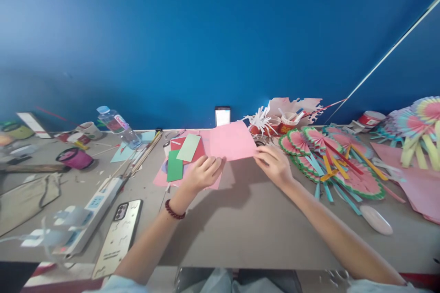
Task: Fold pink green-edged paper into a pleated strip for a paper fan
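Observation:
A sheet of pink paper (233,141) is held up above the table between my two hands. My left hand (205,171) pinches its lower left corner, with a dark bead bracelet on the wrist. At the lower right corner, the fingers of my right hand (273,164) are closed on the edge. Behind my left hand lies a pile of coloured paper, with a green piece (175,166), a pale green piece (189,148) and a red piece (198,150) on larger pink sheets.
Paper fans (360,178) and a white computer mouse (376,219) lie at right. Cups with pens (288,123) stand behind. At left are a power strip (94,210), a phone (118,233), sticks (146,153) and a water bottle (118,126). A small black-framed screen (222,116) stands against the blue wall.

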The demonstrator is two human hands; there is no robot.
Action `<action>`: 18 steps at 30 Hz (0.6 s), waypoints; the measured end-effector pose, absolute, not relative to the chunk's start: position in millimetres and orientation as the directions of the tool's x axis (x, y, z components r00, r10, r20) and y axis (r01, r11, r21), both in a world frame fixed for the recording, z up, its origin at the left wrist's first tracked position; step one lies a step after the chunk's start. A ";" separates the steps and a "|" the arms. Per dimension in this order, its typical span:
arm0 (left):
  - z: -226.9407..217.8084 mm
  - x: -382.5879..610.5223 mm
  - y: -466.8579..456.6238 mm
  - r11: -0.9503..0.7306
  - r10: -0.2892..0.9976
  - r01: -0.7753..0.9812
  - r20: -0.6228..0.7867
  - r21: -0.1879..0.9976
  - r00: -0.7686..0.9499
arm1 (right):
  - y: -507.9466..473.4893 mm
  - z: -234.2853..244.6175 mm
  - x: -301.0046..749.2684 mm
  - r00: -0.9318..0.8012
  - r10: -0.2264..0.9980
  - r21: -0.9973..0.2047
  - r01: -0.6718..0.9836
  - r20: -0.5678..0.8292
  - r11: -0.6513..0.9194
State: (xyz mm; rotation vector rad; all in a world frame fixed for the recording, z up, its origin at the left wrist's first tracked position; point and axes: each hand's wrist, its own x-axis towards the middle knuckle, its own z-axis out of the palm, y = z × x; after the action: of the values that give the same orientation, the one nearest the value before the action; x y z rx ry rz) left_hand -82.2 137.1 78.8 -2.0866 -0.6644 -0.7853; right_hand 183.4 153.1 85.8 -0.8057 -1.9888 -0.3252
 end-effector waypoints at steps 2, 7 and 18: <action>55.8 -80.8 132.5 -0.607 0.294 0.629 0.599 -0.485 0.745 | 148.3 62.6 186.7 -0.471 0.486 -0.074 0.658 0.737 0.749; 16.8 -70.6 122.8 -0.712 0.523 0.615 0.327 -0.339 0.787 | 140.6 16.5 188.6 -0.588 0.609 -0.174 0.628 0.532 0.758; 17.9 -27.2 124.9 -0.741 0.634 0.655 0.163 -0.152 0.756 | 141.5 -3.5 189.5 -0.543 0.737 -0.428 0.600 0.402 0.676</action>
State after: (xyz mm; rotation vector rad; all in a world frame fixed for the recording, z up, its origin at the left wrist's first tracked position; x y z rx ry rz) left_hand -27.2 124.9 17.9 -2.7530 -1.0222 -0.1486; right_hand 189.5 141.5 -3.5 -1.0282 -2.3274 0.3224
